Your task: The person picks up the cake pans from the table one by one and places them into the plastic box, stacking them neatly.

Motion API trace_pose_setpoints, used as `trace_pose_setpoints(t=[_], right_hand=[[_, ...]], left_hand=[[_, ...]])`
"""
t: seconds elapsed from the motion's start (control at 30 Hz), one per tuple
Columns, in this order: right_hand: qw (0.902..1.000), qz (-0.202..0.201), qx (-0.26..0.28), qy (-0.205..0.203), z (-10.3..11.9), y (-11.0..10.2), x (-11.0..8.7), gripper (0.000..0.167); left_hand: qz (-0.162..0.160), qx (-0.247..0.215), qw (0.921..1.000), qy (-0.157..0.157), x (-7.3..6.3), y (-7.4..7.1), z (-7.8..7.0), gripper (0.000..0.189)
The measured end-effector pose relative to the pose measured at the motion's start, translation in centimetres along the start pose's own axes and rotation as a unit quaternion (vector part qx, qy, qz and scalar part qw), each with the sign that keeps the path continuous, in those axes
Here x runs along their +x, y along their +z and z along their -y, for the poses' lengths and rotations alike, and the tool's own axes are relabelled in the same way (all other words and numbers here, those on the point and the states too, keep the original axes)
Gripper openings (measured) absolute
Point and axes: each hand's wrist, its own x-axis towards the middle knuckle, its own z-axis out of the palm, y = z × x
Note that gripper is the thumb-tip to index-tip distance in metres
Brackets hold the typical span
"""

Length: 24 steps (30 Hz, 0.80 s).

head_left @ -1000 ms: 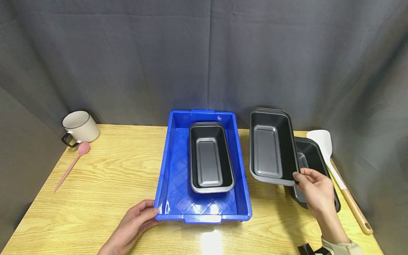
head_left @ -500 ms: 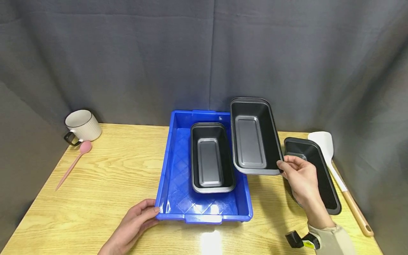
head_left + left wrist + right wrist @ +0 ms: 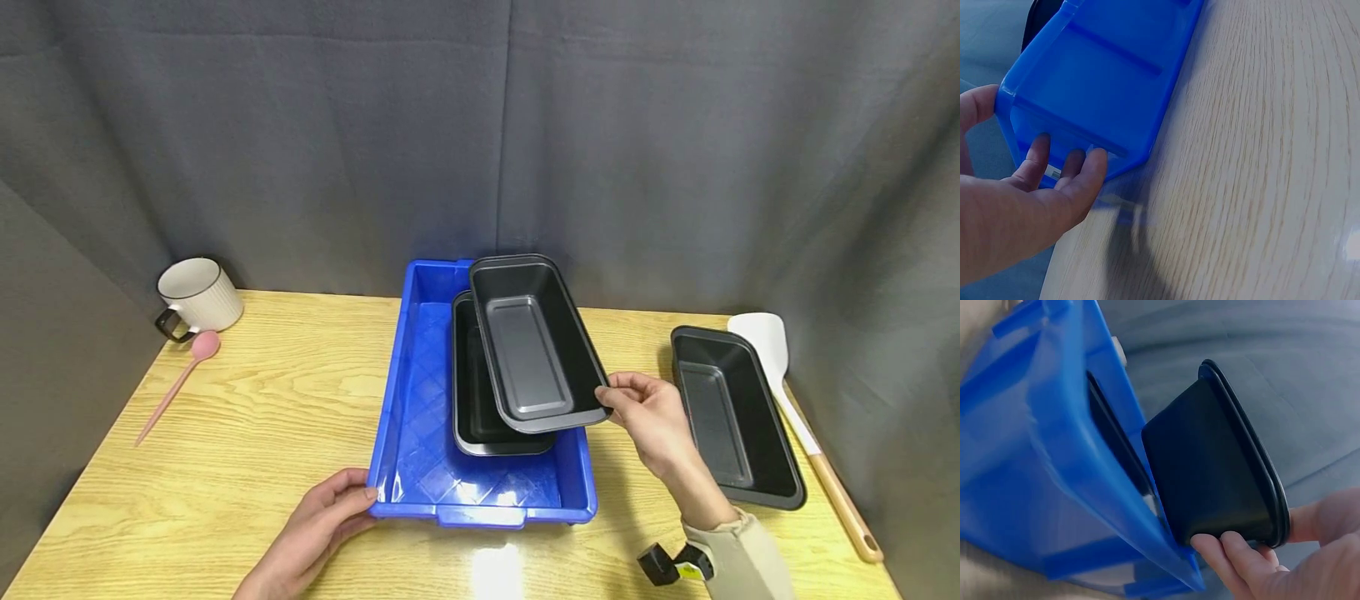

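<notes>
My right hand (image 3: 654, 419) pinches the near right corner of a dark loaf pan (image 3: 527, 354), thumb on the rim and fingers underneath. This pan hangs tilted over the blue plastic tray (image 3: 422, 408). Beneath it, inside the tray, lies a second loaf pan (image 3: 467, 387), partly covered by the held one. In the right wrist view the held pan's outer wall (image 3: 1210, 469) shows above the tray's side. My left hand (image 3: 318, 523) grips the tray's near left corner; in the left wrist view its thumb is at the rim and its fingertips (image 3: 1099, 161) touch the outer wall.
A third loaf pan (image 3: 738, 421) sits on the table to the right. Beside it lies a white spatula (image 3: 787, 400) with a wooden handle. A white mug (image 3: 201, 296) and a pink spoon (image 3: 176, 387) are at the far left. Grey curtain (image 3: 300, 150) hangs behind.
My right hand has carried its loaf pan leftward from above the third pan, over the tray's right side, to above the pan inside, lowering it lately. The left hand stays at the corner.
</notes>
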Motion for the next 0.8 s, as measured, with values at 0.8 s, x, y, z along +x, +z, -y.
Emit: trace_pose_setpoints(t=[0.8], right_hand=[[0.9997,0.018,0.0,0.014,-1.1,3.7,-0.4,0.016]], left_hand=[[-0.005,0.003,0.9999,-0.009,0.0,0.1,0.0,0.051]])
